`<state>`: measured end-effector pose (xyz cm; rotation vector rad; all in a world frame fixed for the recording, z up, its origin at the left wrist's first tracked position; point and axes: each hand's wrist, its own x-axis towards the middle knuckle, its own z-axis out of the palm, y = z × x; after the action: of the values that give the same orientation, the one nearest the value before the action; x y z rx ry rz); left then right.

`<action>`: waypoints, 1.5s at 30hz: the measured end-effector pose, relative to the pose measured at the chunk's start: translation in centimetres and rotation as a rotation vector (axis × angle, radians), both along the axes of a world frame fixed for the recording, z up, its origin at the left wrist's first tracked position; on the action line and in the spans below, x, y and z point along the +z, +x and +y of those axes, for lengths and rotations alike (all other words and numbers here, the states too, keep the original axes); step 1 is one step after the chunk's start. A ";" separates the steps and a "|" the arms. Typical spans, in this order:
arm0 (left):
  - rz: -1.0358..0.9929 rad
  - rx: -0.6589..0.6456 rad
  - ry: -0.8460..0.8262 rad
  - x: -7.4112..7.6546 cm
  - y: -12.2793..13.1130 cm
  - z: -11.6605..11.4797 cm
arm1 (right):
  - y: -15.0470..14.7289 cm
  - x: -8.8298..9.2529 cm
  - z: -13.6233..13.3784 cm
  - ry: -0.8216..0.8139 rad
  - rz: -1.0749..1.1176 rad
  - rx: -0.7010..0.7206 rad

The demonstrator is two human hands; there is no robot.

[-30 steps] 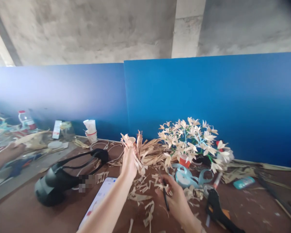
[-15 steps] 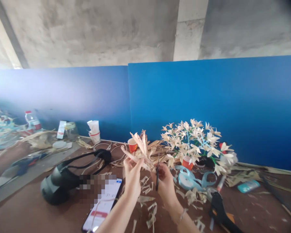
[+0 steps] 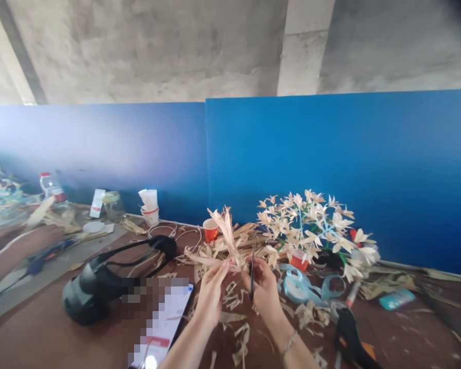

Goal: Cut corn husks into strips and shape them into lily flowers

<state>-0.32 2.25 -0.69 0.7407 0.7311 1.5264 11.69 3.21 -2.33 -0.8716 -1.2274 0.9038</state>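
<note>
My left hand (image 3: 210,292) pinches a long pale strip of dried husk (image 3: 226,233) at its lower end, above the brown table (image 3: 42,338). Close beside it, my right hand (image 3: 264,288) grips black scissors (image 3: 251,271) with the blades pointing up toward the husk. Cut husk scraps (image 3: 236,328) lie on the table under both hands. A heap of dried husks (image 3: 238,238) lies just behind them.
A bouquet of cream husk flowers (image 3: 311,225) stands at the right by a light blue ribbon roll (image 3: 297,287), a black glue gun (image 3: 349,338) and two red cups (image 3: 210,229). A phone (image 3: 163,328) and a black headset (image 3: 100,282) lie at the left. Another person's arm (image 3: 11,251) is far left.
My right hand rose from the table with the scissors and met my left hand at the husk strip. My left hand drew back a little toward me and lowered.
</note>
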 end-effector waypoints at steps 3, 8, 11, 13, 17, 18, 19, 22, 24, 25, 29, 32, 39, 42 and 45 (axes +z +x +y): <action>-0.049 -0.026 0.024 -0.4 -0.3 0.1 | -0.1 0.1 -0.2 -0.024 0.066 0.042; -0.158 0.008 0.152 -0.6 -0.5 0.3 | -0.4 1.1 -0.9 -0.031 0.183 0.117; -0.100 0.002 0.084 -0.6 -0.2 0.3 | -0.6 1.4 -1.3 -0.079 0.188 0.184; -0.025 -0.032 0.048 -0.6 -0.1 0.3 | -0.6 1.5 -1.7 -0.151 0.180 0.224; 0.068 -0.012 0.022 -0.9 -0.2 0.5 | -0.5 1.5 -2.1 -0.277 0.162 0.237; 0.076 -0.010 0.020 -1.0 -0.3 0.5 | -0.4 1.4 -2.2 -0.296 0.161 0.237; 0.081 -0.013 0.017 -1.0 -0.3 0.6 | -0.2 1.3 -2.2 -0.311 0.163 0.240; 0.079 -0.058 0.022 -1.1 -0.3 0.6 | 0.3 0.9 -2.2 -0.344 0.197 0.275; 0.076 -0.089 0.047 -1.1 -0.3 0.5 | 0.5 0.6 -2.1 -0.360 0.226 0.304; 0.079 -0.093 0.057 -1.1 -0.3 0.5 | 0.5 0.4 -2.1 -0.370 0.230 0.312; 0.148 0.023 0.086 -1.1 -0.4 0.6 | 0.5 0.0 -1.8 -0.381 0.134 0.250; 0.230 0.169 0.099 -1.2 -0.7 0.9 | 0.3 -0.2 -1.7 -0.287 -0.032 0.148; 0.319 0.283 0.078 -1.7 -1.3 1.3 | 0.2 0.2 -1.8 -0.162 -0.287 0.059; 0.337 0.368 0.067 -2.1 -1.8 1.7 | 0.6 0.4 -2.1 -0.174 -0.396 0.013; 0.453 0.443 0.046 -2.0 -2.5 2.2 | 1.4 0.7 -2.2 -0.219 -0.537 -0.029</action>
<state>-2.84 4.45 -2.73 1.0238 1.2653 1.7947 13.06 1.02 -1.60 -1.3635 -1.5848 0.8142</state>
